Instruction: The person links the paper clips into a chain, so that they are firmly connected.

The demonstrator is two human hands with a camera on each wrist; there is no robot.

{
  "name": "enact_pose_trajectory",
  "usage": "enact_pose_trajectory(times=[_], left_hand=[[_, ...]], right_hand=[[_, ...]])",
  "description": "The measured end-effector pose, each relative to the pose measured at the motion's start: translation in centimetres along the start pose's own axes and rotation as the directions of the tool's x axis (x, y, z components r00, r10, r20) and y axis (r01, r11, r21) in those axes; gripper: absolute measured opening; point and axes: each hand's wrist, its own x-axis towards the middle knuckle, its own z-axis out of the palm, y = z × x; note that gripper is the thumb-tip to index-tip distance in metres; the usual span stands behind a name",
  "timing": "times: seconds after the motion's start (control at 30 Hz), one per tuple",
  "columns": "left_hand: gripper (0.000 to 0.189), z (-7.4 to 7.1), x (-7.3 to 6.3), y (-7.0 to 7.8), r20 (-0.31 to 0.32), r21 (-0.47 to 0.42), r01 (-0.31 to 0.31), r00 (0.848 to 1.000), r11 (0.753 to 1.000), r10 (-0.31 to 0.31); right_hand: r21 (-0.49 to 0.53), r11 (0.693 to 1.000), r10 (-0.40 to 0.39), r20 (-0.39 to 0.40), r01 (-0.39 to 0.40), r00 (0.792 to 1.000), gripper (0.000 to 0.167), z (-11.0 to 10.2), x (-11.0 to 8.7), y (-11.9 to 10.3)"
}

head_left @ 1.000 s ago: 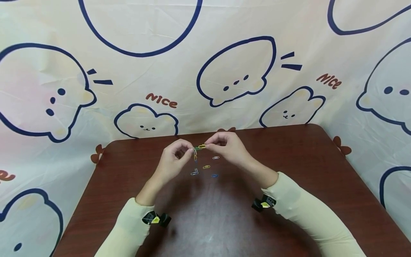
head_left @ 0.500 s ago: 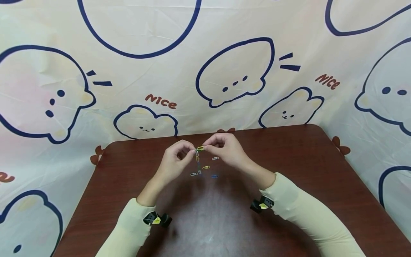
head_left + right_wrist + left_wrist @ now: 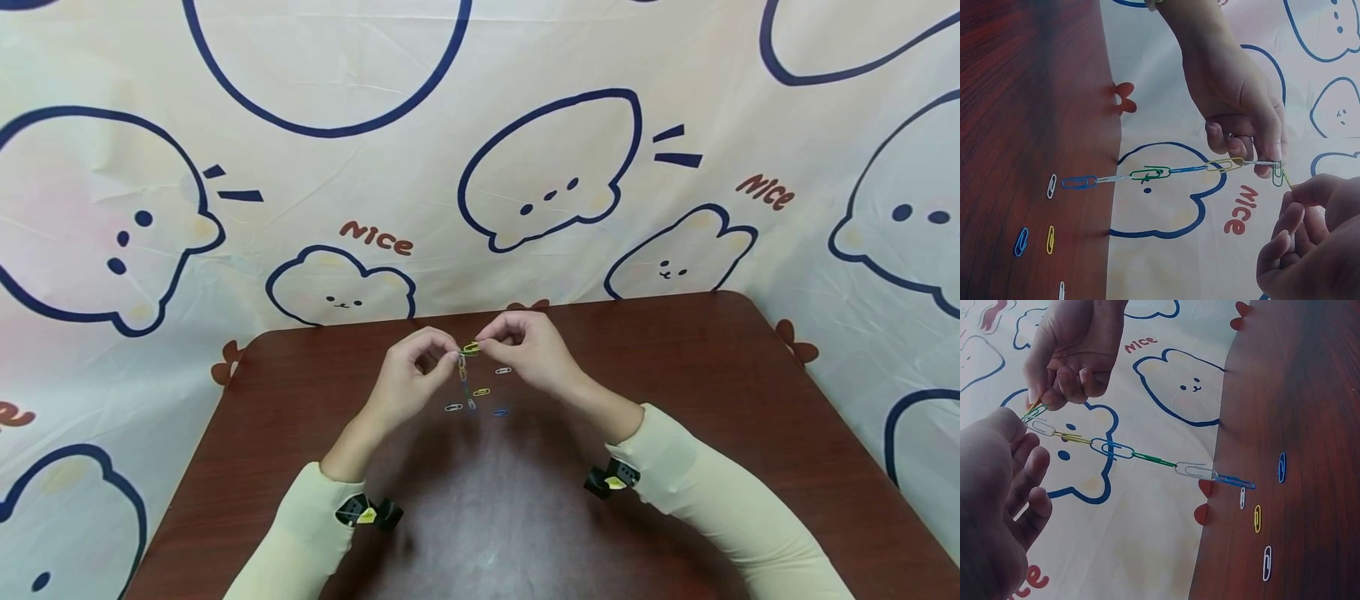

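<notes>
Between thumb and fingertips, my left hand [image 3: 412, 371] pinches a green paper clip [image 3: 1278, 176] at the top of a chain. From it hangs a row of linked clips: a white clip [image 3: 1041, 428], a yellow clip [image 3: 1072, 437], a blue clip [image 3: 1112, 448], a green clip [image 3: 1155, 459], a white clip [image 3: 1194, 470] and a blue end clip [image 3: 1235, 482]. My right hand [image 3: 528, 346] pinches a separate yellow paper clip [image 3: 471, 347] by one end. Its other end meets the green clip right at the left fingertips; fingers partly hide this spot.
Loose on the brown table [image 3: 480, 517] below lie a white clip [image 3: 503, 371], a yellow clip [image 3: 482, 392], another white clip [image 3: 453, 407] and a blue clip [image 3: 501, 412]. A cartoon-printed cloth [image 3: 435, 183] stands behind the table and along its sides.
The hanging chain's lower end has swung to the right. My hands have drawn slightly closer together, and the yellow clip now overlaps the green one in the head view.
</notes>
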Motion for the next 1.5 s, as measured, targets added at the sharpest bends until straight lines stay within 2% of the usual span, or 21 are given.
enact_pose_trajectory(times=[0.13,0.2,0.27,0.43,0.53,0.73,1.1,1.33,1.5], left_hand=[[0.008,0.0,0.0,0.0,-0.020,0.022,0.001,1.000,1.000,-0.001],[0.005,-0.1,0.0,0.2,-0.032,0.027,-0.001,0.999,1.000,0.001],[0.001,-0.3,0.1,1.0,-0.041,0.030,-0.003,0.999,1.000,0.004],[0.007,-0.8,0.1,3.5,-0.043,0.018,0.004,0.999,1.000,-0.003],[0.007,-0.8,0.0,3.9,-0.041,0.018,0.002,0.999,1.000,-0.001],[0.006,-0.5,0.0,3.5,-0.043,0.023,0.002,0.999,1.000,-0.001],[0.003,-0.2,0.0,3.3,-0.014,0.027,0.031,0.999,0.999,-0.031],[0.008,0.5,0.1,-0.4,-0.020,0.032,0.051,0.999,0.998,-0.050],[0.012,0.9,0.7,0.4,-0.020,0.024,0.079,0.997,0.997,-0.078]], right_hand=[[-0.010,1.000,0.012,-0.010,-0.012,1.000,0.005,-0.1,0.0,0.1],[-0.013,1.000,0.018,-0.016,-0.019,1.000,0.005,-0.2,-0.1,0.2],[-0.015,1.000,0.020,-0.019,-0.020,1.000,0.006,-0.2,-0.1,0.3],[-0.061,0.998,0.001,-0.013,-0.002,1.000,0.008,-0.3,-0.1,0.6],[-0.105,0.994,-0.010,-0.018,0.008,1.000,0.007,-0.3,-0.1,0.7],[-0.134,0.991,-0.025,-0.036,0.020,0.999,0.007,-0.2,-0.2,0.7],[-0.121,0.991,-0.063,-0.057,0.056,0.996,0.008,-0.3,0.0,0.5],[-0.123,0.991,-0.066,-0.065,0.058,0.996,0.008,-0.3,-0.3,0.6],[-0.104,0.992,-0.074,-0.078,0.066,0.994,0.008,-0.3,-0.4,0.8]])
